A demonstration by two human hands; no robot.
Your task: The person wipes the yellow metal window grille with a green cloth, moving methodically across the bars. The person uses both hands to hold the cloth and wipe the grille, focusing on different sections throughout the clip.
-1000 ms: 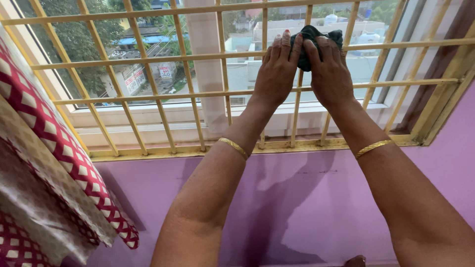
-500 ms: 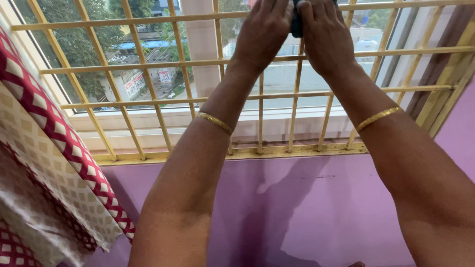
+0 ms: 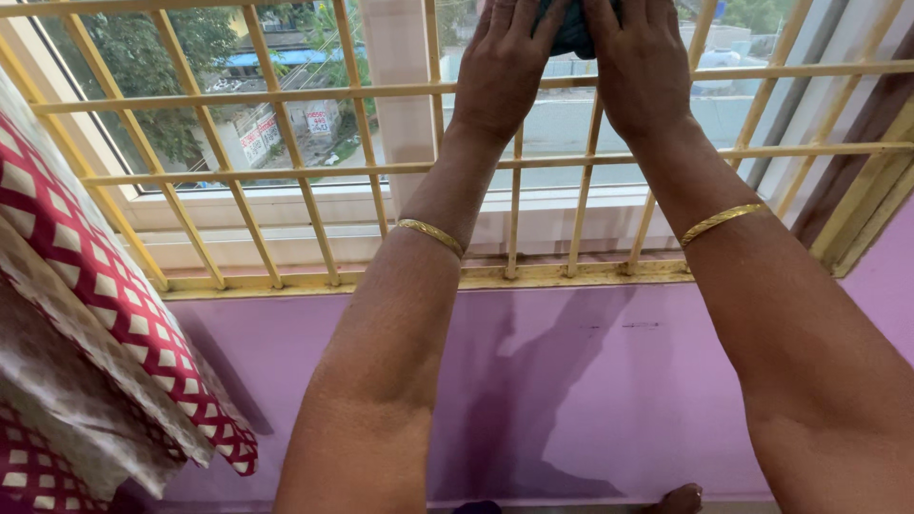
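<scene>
We have slid both hands higher up the yellow window grille [image 3: 286,205], our left hand [image 3: 505,67] and right hand [image 3: 640,67] together pressing what seems a dark cloth [image 3: 573,30], fingers clenched, near its top edge.

Between the left hand [image 3: 505,71] and right hand [image 3: 643,67] shows a dark teal cloth [image 3: 574,29]. Behind them, the window grille [image 3: 286,181] is cream-yellow; below, the wall [image 3: 571,381] is lilac. Left of the left hand hangs a curtain [image 3: 105,295] (red, white diamond checks). Both bangles [image 3: 430,233] are gold.
</scene>
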